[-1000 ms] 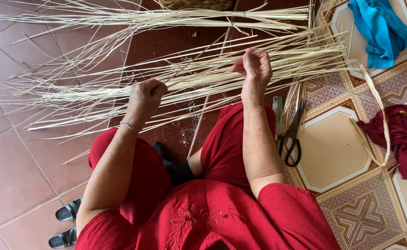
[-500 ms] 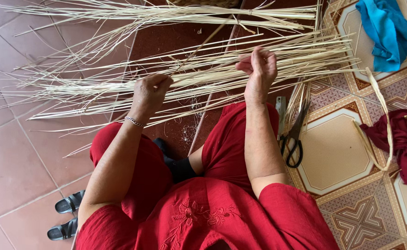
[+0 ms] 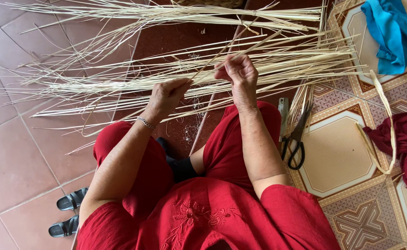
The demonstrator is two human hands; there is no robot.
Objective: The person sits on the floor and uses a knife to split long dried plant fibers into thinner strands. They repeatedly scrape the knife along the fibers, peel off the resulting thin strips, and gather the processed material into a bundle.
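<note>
1. The left hand (image 3: 166, 96) is curled shut, its fingers pinching one pale strip (image 3: 240, 50) out of the many lying in front of the person.
2. The right hand (image 3: 238, 74) is also closed, thumb and fingers nipping the same strip a little further along it, just beside the left hand but not touching it.
3. That strip runs on a slant: from the two hands it rises up and to the right across the picture, its free end lying over the bundle.
4. The bundle of pale strips (image 3: 120, 85) lies on the floor beyond the knees, its long axis running left to right across the view. The ends at the left fan out loosely, while those at the right lie closer together.
5. A second sheaf of strips (image 3: 166, 14) lies further off, near the top of the picture, roughly parallel to the first.
6. Black-handled scissors (image 3: 296, 139) rest on the patterned tiles (image 3: 337, 153) just right of the right forearm, blades pointing away from the person.
7. A blue cloth (image 3: 391, 34) lies at the upper right, and a dark red cloth (image 3: 404, 143) at the right edge, with a curled strip (image 3: 388, 120) looping beside it.
8. A pair of black sandals (image 3: 69, 213) sits on the plain reddish tiles (image 3: 18, 157) at the lower left.
9. The person wears red clothing and a thin bracelet (image 3: 144, 122) on the left wrist.
</note>
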